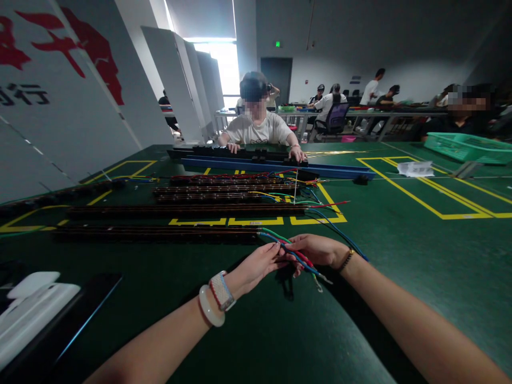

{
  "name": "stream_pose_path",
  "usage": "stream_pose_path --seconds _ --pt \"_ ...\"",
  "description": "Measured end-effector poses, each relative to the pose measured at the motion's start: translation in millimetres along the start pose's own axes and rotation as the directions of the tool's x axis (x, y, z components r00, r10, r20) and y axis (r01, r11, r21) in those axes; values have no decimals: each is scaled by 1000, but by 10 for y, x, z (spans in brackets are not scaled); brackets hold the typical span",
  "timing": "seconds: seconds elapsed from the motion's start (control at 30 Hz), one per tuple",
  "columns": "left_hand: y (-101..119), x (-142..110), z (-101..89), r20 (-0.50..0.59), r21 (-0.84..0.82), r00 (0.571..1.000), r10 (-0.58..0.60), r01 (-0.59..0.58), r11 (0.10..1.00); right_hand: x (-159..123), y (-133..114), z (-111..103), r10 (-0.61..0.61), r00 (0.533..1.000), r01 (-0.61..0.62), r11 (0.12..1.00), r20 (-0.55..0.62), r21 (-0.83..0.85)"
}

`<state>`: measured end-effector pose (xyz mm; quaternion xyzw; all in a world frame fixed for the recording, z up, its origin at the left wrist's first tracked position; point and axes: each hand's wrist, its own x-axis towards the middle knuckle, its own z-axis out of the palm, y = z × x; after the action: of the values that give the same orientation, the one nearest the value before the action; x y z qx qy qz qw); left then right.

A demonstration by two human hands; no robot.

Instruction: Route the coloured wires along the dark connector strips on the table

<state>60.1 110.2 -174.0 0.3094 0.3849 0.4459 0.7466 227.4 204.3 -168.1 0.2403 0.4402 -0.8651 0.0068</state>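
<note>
Between my two hands runs a bundle of green, blue and red wires (306, 259), with metal lugs at its loose ends. The wires come out of the right end of a long black strip (160, 233) lying on the green table. My left hand (260, 266), with a watch and a pale bangle at the wrist, pinches the bundle from the left. From the right, my right hand (320, 249) has its fingers closed around the same wires. Some of the fingertips are hidden behind the bundle.
Beyond lie more black strips with wires (224, 189) within yellow tape outlines. Across the table (400, 298) a co-worker (260, 125) touches a black part by a blue channel (248, 166). A green basket (468, 148) stands far right; a dark slab (84, 320) lies near left.
</note>
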Motion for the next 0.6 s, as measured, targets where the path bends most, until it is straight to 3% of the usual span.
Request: stream_pose_path --seconds 0.13,0.2,0.37,0.47,0.53,0.6 --pt "-24 44 -16 -21 -159 1000 -17 13 987 7 -23 122 -15 984 -28 971 -175 -236" --pt "-17 56 0 -43 -203 998 -43 33 979 2 -40 201 -54 962 -76 888 -268 -453" --pt "-10 76 46 -34 -254 998 -52 42 966 -19 -82 441 -146 901 -294 489 -409 -821" --pt "-40 93 40 -69 -250 997 -46 27 968 9 -38 545 -252 860 -396 219 -444 -892" --pt "-61 104 31 -98 -243 994 -51 26 970 35 19 580 -353 823 -471 13 -445 -882" --pt "-72 112 26 -110 -236 992 -56 28 971 52 76 601 -435 793 -527 -140 -426 -838"
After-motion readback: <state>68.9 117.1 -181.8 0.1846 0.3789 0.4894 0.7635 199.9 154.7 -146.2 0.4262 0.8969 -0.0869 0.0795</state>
